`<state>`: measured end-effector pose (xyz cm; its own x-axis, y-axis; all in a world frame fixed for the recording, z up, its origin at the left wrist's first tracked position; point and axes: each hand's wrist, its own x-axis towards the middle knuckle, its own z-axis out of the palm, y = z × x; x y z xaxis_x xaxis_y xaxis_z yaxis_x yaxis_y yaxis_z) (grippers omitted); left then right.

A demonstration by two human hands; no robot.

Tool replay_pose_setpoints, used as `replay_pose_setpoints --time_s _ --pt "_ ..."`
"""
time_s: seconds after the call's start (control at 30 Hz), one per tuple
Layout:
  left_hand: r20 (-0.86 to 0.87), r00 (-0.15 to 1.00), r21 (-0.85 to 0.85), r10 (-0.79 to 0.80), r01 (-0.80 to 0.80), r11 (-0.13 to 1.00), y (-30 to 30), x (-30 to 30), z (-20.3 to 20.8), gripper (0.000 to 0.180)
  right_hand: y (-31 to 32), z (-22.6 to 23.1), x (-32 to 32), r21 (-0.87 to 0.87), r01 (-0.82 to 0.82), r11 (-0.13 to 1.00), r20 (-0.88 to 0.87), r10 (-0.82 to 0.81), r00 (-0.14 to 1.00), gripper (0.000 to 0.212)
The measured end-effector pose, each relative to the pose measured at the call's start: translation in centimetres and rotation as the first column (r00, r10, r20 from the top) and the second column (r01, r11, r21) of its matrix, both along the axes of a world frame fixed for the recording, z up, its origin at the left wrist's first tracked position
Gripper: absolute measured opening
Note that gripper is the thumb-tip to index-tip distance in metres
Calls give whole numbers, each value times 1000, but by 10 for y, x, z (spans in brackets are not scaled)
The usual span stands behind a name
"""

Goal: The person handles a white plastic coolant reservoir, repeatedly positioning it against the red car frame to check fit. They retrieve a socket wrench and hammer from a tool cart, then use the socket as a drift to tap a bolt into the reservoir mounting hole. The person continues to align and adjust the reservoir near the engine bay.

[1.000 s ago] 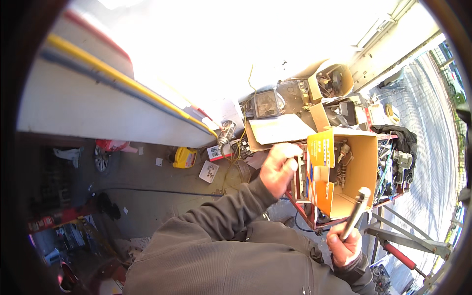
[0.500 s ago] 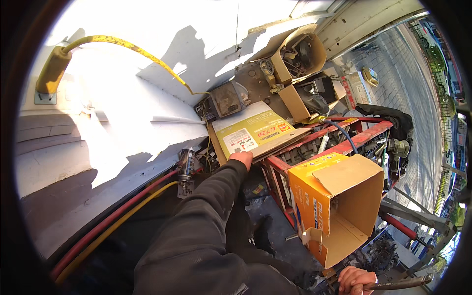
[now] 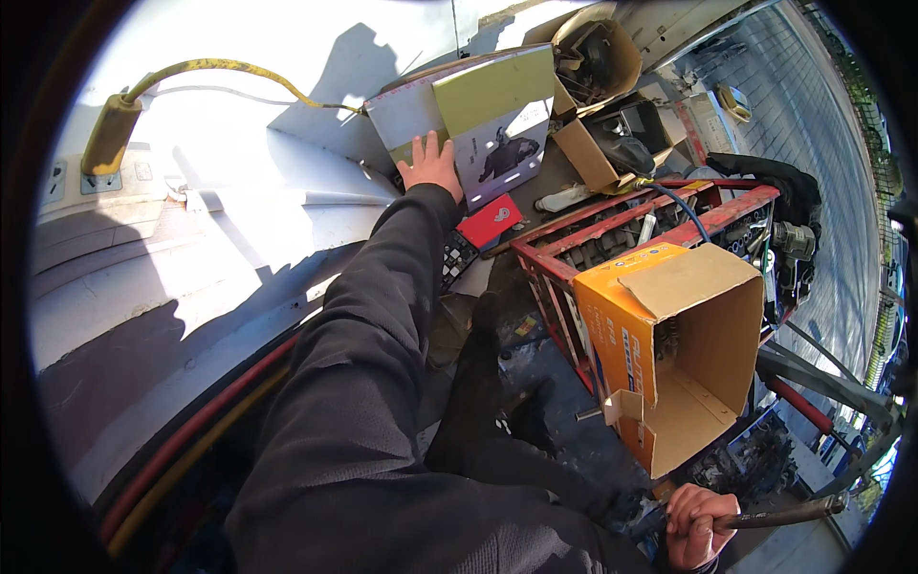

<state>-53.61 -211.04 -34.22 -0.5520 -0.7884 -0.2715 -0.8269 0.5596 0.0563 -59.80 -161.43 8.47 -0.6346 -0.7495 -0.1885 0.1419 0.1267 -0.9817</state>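
Observation:
My left hand (image 3: 432, 170) lies with spread fingers against flattened cardboard sheets (image 3: 507, 124), green, white and purple in print. They stand tilted up, leaning toward the wall. Just below the hand are a flat red packet (image 3: 490, 223) and a black piece with pale squares (image 3: 456, 258), partly hidden by my sleeve. At the lower right my right hand (image 3: 701, 524) is wrapped round a dark metal bar (image 3: 779, 515); its far end points right. Between my hands, an open orange cardboard box (image 3: 617, 335) lies on its side on a red metal frame (image 3: 555, 297).
Two open cartons of parts, one farther back (image 3: 598, 62) and one nearer (image 3: 588, 153), stand beyond the frame. A yellow cable (image 3: 234, 67) runs from a wall socket. Red and yellow hoses (image 3: 191, 450) run along the lower left. A grey metal arm (image 3: 813, 373) juts in at the right.
The cardboard, lying flat before, has been tipped up and away, baring the red packet and black piece. My left hand has moved farther out and its fingers have spread. My right hand keeps the bar.

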Motion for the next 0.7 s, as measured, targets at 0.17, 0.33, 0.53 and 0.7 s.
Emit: replay_pose_setpoints --time_s 0.17,0.33,0.53,0.7 --pt "46 999 221 0 -10 975 25 38 -17 74 12 -2 1 -15 -21 1000 16 21 1000 15" --pt "25 997 408 68 -72 910 110 97 -55 64 17 -16 11 6 91 996 -57 -90 994 26" --pt "263 957 805 -124 -147 574 294 226 -87 72 32 -12 19 -43 199 979 -24 -200 979 23" --pt "158 982 860 -103 -85 503 332 271 -41 55 51 1 24 -40 183 982 8 -183 983 16"
